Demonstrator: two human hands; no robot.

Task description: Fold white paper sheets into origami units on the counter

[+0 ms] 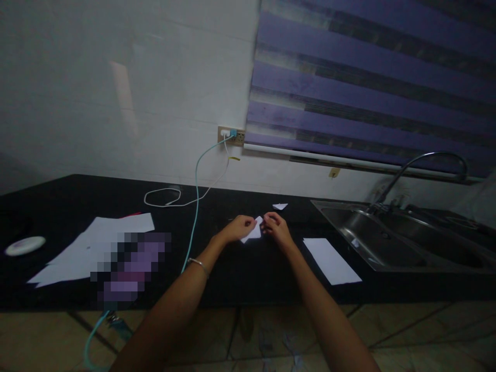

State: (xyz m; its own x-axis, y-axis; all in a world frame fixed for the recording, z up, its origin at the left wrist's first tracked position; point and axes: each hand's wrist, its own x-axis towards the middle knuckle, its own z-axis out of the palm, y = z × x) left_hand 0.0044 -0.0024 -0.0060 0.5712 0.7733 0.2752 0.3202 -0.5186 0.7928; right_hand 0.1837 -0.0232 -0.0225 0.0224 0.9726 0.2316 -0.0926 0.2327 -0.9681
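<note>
On the counter (240, 279), the sheets (81, 248) at left and the strip (331, 261) at right lie flat, seemingly unworked; the paper (253, 231) at centre looks part-folded, and the small piece (280, 206) beyond it looks finished. The left hand (239, 228), fingers curled, pinches the paper's left side; the right hand's (277, 230) bent fingers meet its right edge, but I cannot tell whether they grip.

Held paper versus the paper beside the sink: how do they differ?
The held paper is smaller than the sink-side paper. The held paper is in the left hand; the sink-side paper lies flat on the counter. The held paper looks pointed; the sink-side paper is a long rectangle. Both are white.
</note>
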